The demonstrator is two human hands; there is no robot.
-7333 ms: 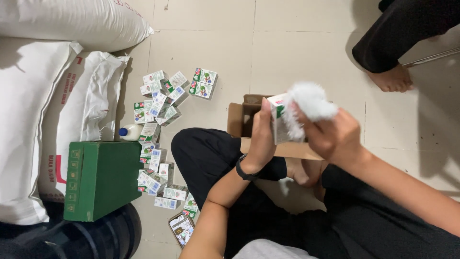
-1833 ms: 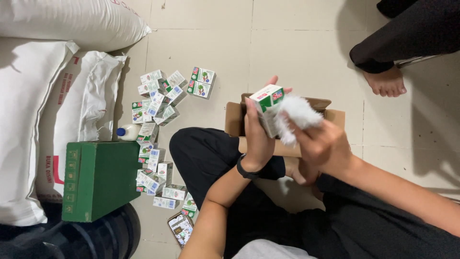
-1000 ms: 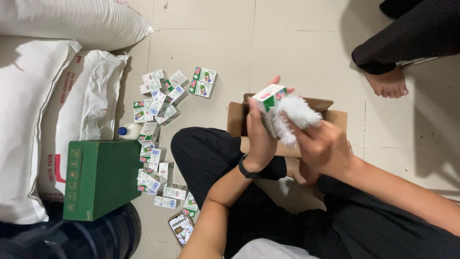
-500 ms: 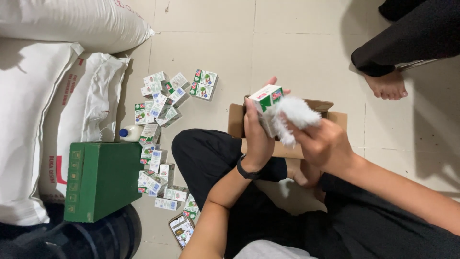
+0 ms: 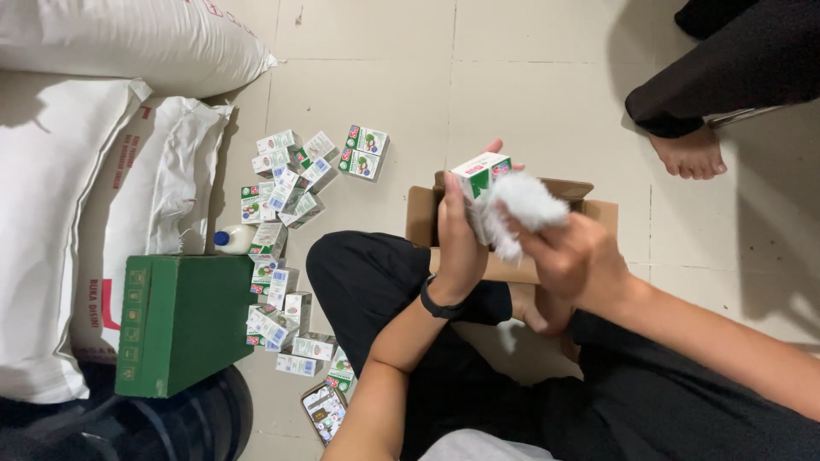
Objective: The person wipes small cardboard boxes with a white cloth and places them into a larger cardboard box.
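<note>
Seated cross-legged on a tiled floor (image 5: 547, 94), a person clamps the fingers (image 5: 448, 189) of the left hand (image 5: 459, 243) around a small white-and-green carton (image 5: 480, 175), held upright above the lap. The right hand (image 5: 574, 256) has its fingers closed on a wad of white cloth (image 5: 523, 205), which is pressed against the carton's side. A black band (image 5: 437, 304) circles the left wrist.

Just behind the hands lies an open brown cardboard box (image 5: 598, 209), its flaps spread (what it contains cannot be made out). To the person's left, many more small cartons (image 5: 286, 183) are scattered in a loose trail across the floor, a small white bottle with a blue cap (image 5: 232, 240) among them. A green box (image 5: 184, 333) stands beside that trail, against large white sacks (image 5: 77, 179) stacked along the wall side. A phone (image 5: 325, 414) rests on the floor near the person's knee. At the upper right, another person's bare foot (image 5: 690, 154) and dark trouser leg (image 5: 735, 68) are planted on the tiles, well apart from the working hands.
</note>
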